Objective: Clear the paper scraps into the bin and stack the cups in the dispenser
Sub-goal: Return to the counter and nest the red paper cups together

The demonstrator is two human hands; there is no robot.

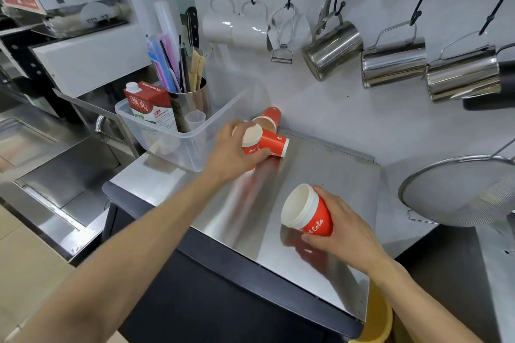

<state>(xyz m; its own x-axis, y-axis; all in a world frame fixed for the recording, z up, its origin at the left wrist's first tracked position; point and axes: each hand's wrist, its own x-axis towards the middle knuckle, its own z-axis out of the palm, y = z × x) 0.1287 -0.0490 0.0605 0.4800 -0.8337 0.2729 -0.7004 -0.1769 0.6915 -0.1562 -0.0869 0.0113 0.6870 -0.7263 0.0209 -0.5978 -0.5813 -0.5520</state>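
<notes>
The left hand (237,147) has its grip around one red cup (252,142) at the back of the shiny desk (320,175), and the right hand (342,227) holds another red cup (309,211) tipped on its side near the front. Two more cups (271,131) lie by the wall, so the stacking looks only just begun, and no paper scraps or dispenser can be seen. The middle of the desk is open, but a clear tub (178,145) stands close on the left and the front edge is near.

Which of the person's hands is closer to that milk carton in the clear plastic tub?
Left. The left hand, gripping a red cup, is just right of the tub holding the milk carton. The right hand holds another cup much farther away.
</notes>
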